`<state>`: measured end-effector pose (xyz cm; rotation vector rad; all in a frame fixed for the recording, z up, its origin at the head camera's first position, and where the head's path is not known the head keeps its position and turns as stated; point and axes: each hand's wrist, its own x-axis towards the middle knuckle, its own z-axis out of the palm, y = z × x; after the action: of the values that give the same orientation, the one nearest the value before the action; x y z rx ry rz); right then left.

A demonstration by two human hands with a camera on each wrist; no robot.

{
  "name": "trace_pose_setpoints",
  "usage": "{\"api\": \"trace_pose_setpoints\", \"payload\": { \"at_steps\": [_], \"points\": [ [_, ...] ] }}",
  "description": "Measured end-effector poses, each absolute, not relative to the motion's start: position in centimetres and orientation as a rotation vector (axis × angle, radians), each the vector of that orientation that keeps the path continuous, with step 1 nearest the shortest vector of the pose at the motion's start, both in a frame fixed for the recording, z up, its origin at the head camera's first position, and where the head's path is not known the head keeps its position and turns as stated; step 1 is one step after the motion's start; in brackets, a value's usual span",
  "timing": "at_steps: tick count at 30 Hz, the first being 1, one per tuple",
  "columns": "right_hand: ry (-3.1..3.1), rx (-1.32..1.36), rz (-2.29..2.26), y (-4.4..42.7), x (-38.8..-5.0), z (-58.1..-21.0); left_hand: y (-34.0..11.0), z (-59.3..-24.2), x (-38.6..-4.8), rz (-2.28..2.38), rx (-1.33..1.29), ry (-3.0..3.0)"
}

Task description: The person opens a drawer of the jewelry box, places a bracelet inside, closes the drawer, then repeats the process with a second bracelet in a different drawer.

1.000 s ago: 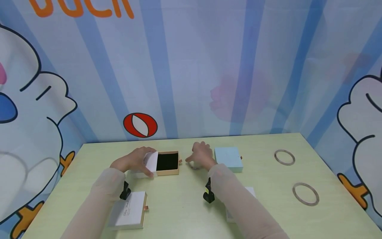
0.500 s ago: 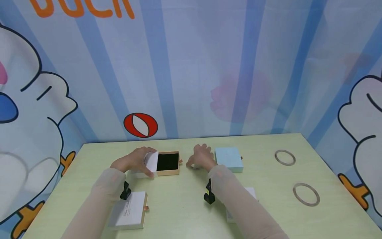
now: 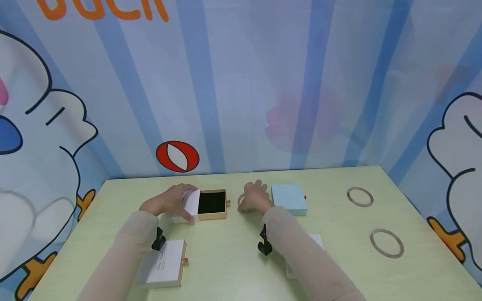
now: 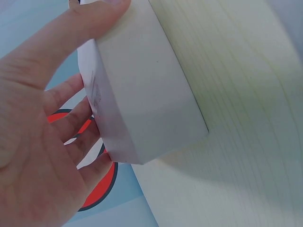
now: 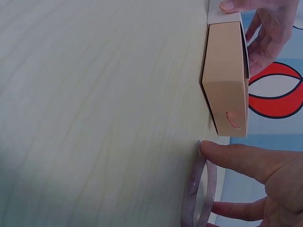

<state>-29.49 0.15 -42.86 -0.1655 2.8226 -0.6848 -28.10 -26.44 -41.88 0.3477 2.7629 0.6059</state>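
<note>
In the head view my left hand (image 3: 171,200) grips the white sleeve (image 3: 191,203) of a slide-out gift box. Its thumb lies along the near side, with the other fingers behind, as the left wrist view shows. The box's tan drawer (image 3: 212,216) is pulled out to the right, showing a dark lining (image 3: 211,203). Right of the drawer, my right hand (image 3: 256,198) pinches a pale greyish-purple bangle (image 5: 190,198) between thumb and fingers. The bangle is tilted, close to the table; whether it touches the tabletop is hard to tell.
A light blue box (image 3: 289,199) stands just right of my right hand. Two more bangles, one far (image 3: 360,197) and one nearer (image 3: 386,243), lie on the right. A closed white box (image 3: 163,263) sits front left; another white box (image 3: 316,240) is partly hidden under my right forearm.
The bangle at my right fingertips has tilted up and shows more beside the thumb. My right hand has shifted slightly to the right. My left hand and the box stay put.
</note>
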Motion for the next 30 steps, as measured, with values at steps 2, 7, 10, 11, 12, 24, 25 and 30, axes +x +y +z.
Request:
{"api": "trace_pose_setpoints", "payload": {
  "at_steps": [2,7,10,11,12,24,25,30],
  "points": [
    [2.817,-0.165,-0.701,0.18,-29.37,-42.76,-26.49,-41.90,-28.10,0.599,0.350,2.764],
    [2.814,-0.175,-0.732,0.30,-29.29,-42.54,-26.57,-41.87,-28.25,0.597,0.365,2.766],
    [2.814,-0.179,-0.725,0.31,-29.34,-42.50,-26.60,-41.89,-28.31,0.604,0.369,2.765],
    [2.813,-0.178,-0.723,0.32,-29.34,-42.48,-26.60,-41.91,-28.32,0.605,0.367,2.764],
    [2.812,-0.178,-0.720,0.32,-29.34,-42.48,-26.61,-41.94,-28.33,0.605,0.367,2.763],
    [2.819,-0.127,-0.761,0.36,-29.52,-42.72,-26.63,-42.10,-28.05,0.618,0.362,2.760],
    [2.817,-0.124,-0.766,0.38,-29.53,-42.72,-26.64,-42.13,-28.06,0.614,0.364,2.762],
    [2.806,-0.120,-0.800,0.53,-29.62,-42.70,-26.69,-42.26,-28.13,0.612,0.356,2.767]
  ]
}}
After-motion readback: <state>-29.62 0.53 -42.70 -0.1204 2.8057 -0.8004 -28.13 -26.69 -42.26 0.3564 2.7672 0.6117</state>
